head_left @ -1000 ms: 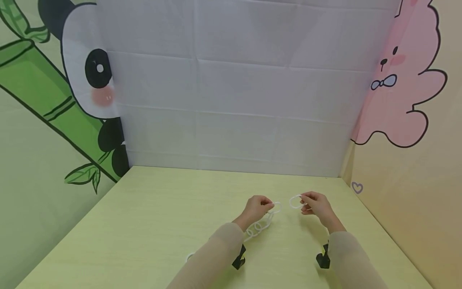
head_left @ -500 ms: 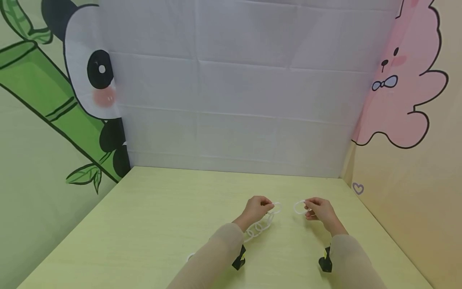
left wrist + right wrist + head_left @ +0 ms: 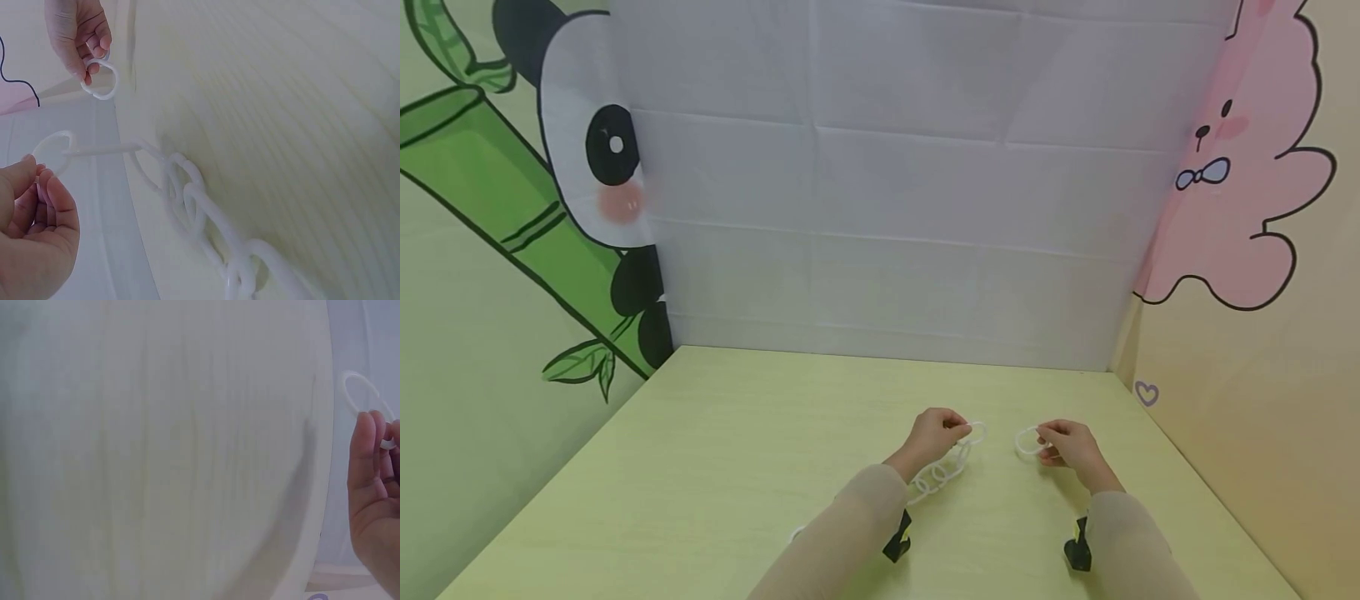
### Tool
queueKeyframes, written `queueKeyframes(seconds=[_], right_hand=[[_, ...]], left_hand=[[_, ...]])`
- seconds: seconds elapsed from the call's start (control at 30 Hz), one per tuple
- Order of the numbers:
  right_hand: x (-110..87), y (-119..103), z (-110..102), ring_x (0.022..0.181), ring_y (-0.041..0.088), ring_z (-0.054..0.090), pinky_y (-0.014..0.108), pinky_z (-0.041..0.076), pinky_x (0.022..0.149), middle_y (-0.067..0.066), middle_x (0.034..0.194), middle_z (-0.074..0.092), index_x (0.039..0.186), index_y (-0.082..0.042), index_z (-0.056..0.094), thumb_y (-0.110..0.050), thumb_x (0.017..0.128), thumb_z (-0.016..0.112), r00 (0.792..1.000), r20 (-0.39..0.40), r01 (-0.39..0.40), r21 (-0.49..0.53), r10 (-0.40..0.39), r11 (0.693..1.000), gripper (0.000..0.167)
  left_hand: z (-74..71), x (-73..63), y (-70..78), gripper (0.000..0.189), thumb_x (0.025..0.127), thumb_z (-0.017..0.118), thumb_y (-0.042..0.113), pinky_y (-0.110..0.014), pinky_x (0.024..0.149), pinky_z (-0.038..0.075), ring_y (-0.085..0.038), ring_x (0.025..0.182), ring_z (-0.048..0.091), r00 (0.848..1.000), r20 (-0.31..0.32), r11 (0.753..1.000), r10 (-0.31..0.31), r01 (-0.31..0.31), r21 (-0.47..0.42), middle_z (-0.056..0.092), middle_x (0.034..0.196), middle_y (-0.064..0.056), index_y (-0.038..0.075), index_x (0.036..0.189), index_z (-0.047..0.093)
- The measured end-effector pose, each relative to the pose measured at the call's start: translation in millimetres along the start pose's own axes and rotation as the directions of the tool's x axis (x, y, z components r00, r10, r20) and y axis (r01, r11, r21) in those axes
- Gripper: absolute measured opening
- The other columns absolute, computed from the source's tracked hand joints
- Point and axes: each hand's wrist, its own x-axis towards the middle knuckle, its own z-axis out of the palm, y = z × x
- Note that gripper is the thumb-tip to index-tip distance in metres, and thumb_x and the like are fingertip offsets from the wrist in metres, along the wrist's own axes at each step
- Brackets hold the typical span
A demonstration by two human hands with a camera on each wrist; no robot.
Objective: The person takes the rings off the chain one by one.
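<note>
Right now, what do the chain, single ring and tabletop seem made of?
Chain: probably plastic, its white links smooth with slight sheen. Single ring: likely the same, similarly white and smooth. Tabletop: perhaps wood or laminate, matte-looking, showing pale grain.

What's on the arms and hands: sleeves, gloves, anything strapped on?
Both sleeves are long, plain and beige. The left hand and right hand wear no gloves. A small black piece with some yellow on it shows beside each sleeve.

One left hand (image 3: 934,437), one right hand (image 3: 1075,452). One separate white ring (image 3: 105,97); one chain (image 3: 219,219), link total unclear. Two sleeves (image 3: 838,533), one table (image 3: 737,450), two wall animals (image 3: 1232,217).
</note>
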Motion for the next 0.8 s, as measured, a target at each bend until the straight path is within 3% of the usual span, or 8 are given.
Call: queueKeyframes(seconds=[0.33,0.8], right_hand=[[-2.3,8.6,0.0,0.061,0.014,0.059,0.028,0.053,0.058,0.012,0.085,0.059,0.109,0.014,0.051,-0.011,0.094,0.053,0.998,-0.002,-0.063,-0.037,0.063,0.997,0.030],[-3.2,7.4,4.3,0.056,0.014,0.058,0.027,0.052,0.054,0.010,0.076,0.061,0.105,0.015,0.055,-0.005,0.091,0.056,0.991,-0.072,-0.112,-0.025,0.110,0.993,0.024]], left_hand=[[-0.5,-0.9,-0.4,0.013,0.090,0.062,0.015,-0.021,0.059,0.048,-0.010,0.065,0.055,1.000,0.001,1.000,0.001,-0.001,-0.006,0.058,0.075,0.003,0.003,0.088,0.066],[-1.0,-2.7,0.2,0.012,0.090,0.062,0.015,-0.021,0.060,0.048,-0.011,0.066,0.056,1.000,-0.001,1.000,-0.002,0.002,-0.017,0.058,0.075,0.002,0.003,0.087,0.065]])
